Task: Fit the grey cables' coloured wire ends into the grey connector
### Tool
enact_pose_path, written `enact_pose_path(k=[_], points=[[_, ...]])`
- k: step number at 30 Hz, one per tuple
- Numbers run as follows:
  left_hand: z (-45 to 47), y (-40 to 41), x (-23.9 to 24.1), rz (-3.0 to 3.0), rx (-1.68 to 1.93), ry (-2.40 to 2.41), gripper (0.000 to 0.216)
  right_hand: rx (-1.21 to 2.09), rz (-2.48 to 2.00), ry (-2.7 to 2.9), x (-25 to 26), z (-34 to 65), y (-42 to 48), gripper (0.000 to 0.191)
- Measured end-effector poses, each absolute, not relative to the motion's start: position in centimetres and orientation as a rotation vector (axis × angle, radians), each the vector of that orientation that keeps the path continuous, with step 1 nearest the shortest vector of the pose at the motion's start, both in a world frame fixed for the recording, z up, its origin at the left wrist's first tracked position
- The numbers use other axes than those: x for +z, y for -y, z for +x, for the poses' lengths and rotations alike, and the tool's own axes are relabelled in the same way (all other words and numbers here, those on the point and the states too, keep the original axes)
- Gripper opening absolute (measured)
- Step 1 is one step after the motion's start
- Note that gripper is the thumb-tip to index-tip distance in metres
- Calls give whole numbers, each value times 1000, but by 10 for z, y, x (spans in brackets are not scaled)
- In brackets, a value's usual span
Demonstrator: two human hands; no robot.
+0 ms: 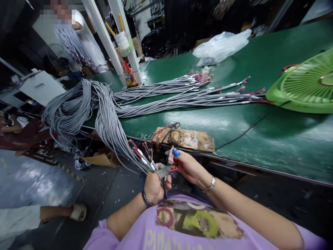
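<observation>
My left hand [153,187] is closed around the ends of several grey cables [106,121], with stripped coloured wires [137,149] fanning out above it. Grey wrapping covers part of its thumb or fingers. Beside it, my right hand [188,167] pinches a small pale pink connector [170,156] between thumb and finger; a blue cover sits on one fingertip. Orange and purple wire ends show between the two hands. Just beyond them, at the table edge, lies a worn wooden board [192,139] with red and black leads on it.
More grey cables [166,104] lie along the green table [260,139]. On the right is a green fan [304,86] with its cord crossing the table. A plastic bag [221,47] rests at the back, near white posts [130,45]. Another person [90,41] holds cables at the far left.
</observation>
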State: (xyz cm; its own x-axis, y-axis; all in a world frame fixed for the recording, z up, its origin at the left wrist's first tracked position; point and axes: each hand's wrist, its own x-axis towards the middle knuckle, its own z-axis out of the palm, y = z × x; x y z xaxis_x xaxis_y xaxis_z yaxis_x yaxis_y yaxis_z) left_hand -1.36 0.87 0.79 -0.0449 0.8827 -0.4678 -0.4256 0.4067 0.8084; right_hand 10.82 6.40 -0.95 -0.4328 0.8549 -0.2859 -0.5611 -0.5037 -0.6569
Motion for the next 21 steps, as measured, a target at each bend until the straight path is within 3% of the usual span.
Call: enact_pose_path(k=[21], points=[[-7,-3,7,506,1088,-1221,32,1995,-782,490,-12,107,-61,23]])
